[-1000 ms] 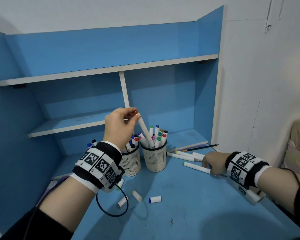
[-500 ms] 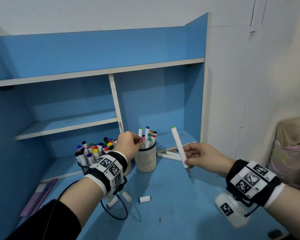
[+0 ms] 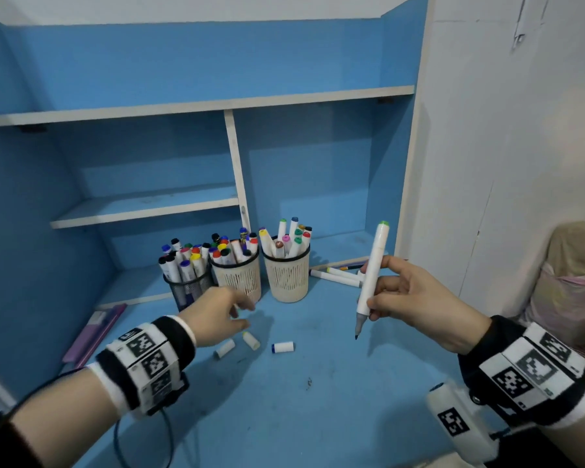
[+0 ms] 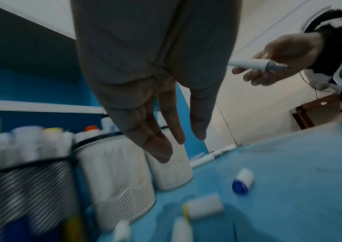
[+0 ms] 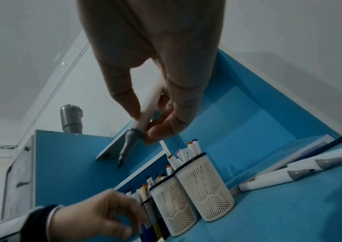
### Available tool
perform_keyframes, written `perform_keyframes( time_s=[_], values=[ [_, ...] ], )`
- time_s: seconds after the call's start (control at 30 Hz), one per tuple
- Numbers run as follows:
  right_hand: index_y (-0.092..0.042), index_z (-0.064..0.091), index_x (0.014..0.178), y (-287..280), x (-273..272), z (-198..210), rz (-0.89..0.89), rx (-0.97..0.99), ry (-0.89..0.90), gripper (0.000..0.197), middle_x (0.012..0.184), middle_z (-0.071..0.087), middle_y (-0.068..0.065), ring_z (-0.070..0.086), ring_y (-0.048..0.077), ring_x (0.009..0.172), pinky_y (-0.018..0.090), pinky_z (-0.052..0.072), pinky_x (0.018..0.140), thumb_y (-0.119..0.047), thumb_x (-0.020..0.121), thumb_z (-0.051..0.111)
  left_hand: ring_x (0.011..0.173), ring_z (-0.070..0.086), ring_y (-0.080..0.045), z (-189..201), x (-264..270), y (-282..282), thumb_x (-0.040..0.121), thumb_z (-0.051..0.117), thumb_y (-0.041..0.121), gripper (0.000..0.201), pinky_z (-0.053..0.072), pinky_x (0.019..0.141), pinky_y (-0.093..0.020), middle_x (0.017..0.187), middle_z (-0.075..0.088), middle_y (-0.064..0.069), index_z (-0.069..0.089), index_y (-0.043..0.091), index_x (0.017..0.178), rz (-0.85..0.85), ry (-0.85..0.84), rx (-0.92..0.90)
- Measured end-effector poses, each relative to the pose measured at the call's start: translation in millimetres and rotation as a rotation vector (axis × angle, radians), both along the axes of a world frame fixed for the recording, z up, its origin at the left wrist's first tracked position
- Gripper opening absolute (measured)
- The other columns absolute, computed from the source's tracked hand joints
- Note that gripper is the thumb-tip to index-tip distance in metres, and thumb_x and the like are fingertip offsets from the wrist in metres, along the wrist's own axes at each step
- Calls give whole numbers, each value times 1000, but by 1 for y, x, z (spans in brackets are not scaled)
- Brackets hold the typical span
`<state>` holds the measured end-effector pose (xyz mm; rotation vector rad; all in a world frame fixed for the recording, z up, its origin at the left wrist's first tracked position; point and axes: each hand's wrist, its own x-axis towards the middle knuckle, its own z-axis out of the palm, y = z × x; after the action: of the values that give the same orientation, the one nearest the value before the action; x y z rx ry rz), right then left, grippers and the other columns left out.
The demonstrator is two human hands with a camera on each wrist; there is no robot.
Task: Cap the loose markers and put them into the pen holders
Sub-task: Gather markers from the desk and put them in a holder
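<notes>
My right hand [image 3: 379, 295] pinches an uncapped white marker [image 3: 372, 271] near its grey tip, held upright above the desk with the green end up and the nib down; the same marker [image 5: 147, 111] shows in the right wrist view. My left hand [image 3: 230, 312] hovers empty, fingers relaxed, just above three loose caps: a yellow-ended cap [image 3: 251, 340], a white cap [image 3: 224, 348] and a blue-ended cap [image 3: 282, 347]. Behind stand two cream pen holders [image 3: 238, 275] [image 3: 287, 278] and a black mesh holder [image 3: 186, 288], all full of capped markers. Uncapped markers [image 3: 336, 278] lie at the back right.
The blue desk [image 3: 318, 400] has shelves behind it and a white wall on the right. A purple folder [image 3: 92, 332] lies at the left edge. A pencil [image 5: 331, 144] rests behind the uncapped markers. A cloth-covered bundle [image 3: 574, 271] sits at the far right.
My left hand dropped from the holders, empty, down to the loose caps. My right hand lifted one marker off the desk and brought it upright toward the centre.
</notes>
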<state>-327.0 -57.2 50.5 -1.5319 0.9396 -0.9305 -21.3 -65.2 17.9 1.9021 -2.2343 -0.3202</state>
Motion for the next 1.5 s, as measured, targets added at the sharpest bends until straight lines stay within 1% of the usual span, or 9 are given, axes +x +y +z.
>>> perform_keyframes(
  time_s=[0.2, 0.4, 0.5, 0.63, 0.87, 1.03, 1.2, 1.33, 1.5],
  values=[
    [-13, 57, 106, 9, 9, -6, -2, 7, -1, 30, 78, 67, 17, 59, 27, 65, 29, 53, 68, 5, 82, 60, 102, 57, -13, -30, 58, 18, 85, 65, 31, 47, 44, 86, -20, 126, 55, 0, 54, 23, 129, 162, -130, 220],
    [-9, 55, 105, 15, 27, -15, -14, 46, -12, 23, 73, 67, 14, 60, 20, 59, 26, 53, 63, 6, 88, 55, 95, 53, -13, -44, 61, 12, 80, 68, 45, 51, 45, 86, -22, 115, 59, 1, 57, 20, 123, 197, -113, 224],
    [-7, 54, 105, 19, 33, -20, -19, 74, -27, 22, 70, 67, 13, 61, 19, 57, 26, 54, 62, 6, 87, 55, 92, 53, -14, -43, 55, 3, 82, 67, 40, 48, 43, 82, -21, 114, 58, -2, 55, 17, 122, 222, -56, 148],
    [-5, 54, 105, 22, 38, -25, -30, 116, -48, 22, 69, 66, 13, 62, 19, 57, 26, 54, 62, 7, 87, 54, 110, 57, -17, -38, 49, -13, 90, 58, 27, 38, 42, 92, -23, 127, 59, -2, 57, 18, 127, 178, -35, 119],
    [-3, 56, 102, 23, 44, -30, -82, 155, -87, 15, 74, 67, 15, 64, 22, 63, 28, 55, 65, 4, 89, 53, 92, 60, -16, -37, 48, -30, 84, 65, 20, 14, 42, 76, -21, 99, 70, -1, 75, 14, 91, 198, -68, 142],
    [-1, 57, 99, 23, 45, -34, -126, 181, -153, 10, 85, 65, 21, 65, 23, 67, 27, 53, 63, 1, 92, 50, 85, 55, -15, -40, 57, -24, 75, 74, 18, 12, 44, 74, -22, 89, 63, 0, 62, 18, 78, 179, -100, 152],
    [-3, 56, 102, 25, 44, -36, -157, 224, -296, 13, 87, 62, 25, 66, 24, 65, 29, 53, 61, -4, 95, 46, 90, 57, -15, -40, 70, -9, 73, 77, 19, 28, 47, 78, -24, 96, 61, 1, 64, 17, 98, 216, -29, 155],
    [-8, 50, 114, 30, 47, -36, -188, 208, -400, 20, 89, 68, 27, 66, 25, 66, 28, 55, 60, -4, 95, 45, 75, 57, -8, -33, 68, 11, 77, 72, 12, 17, 42, 64, -13, 91, 65, 3, 65, 24, 88, 201, 115, 61],
    [-10, 46, 118, 37, 56, -34, -270, 108, -478, 27, 98, 66, 31, 65, 36, 82, 28, 57, 65, -1, 93, 51, 83, 62, -13, -9, 42, 42, 79, 71, 14, 22, 51, 72, -22, 87, 70, 8, 66, 35, 83, 84, 276, -44]
  ],
)
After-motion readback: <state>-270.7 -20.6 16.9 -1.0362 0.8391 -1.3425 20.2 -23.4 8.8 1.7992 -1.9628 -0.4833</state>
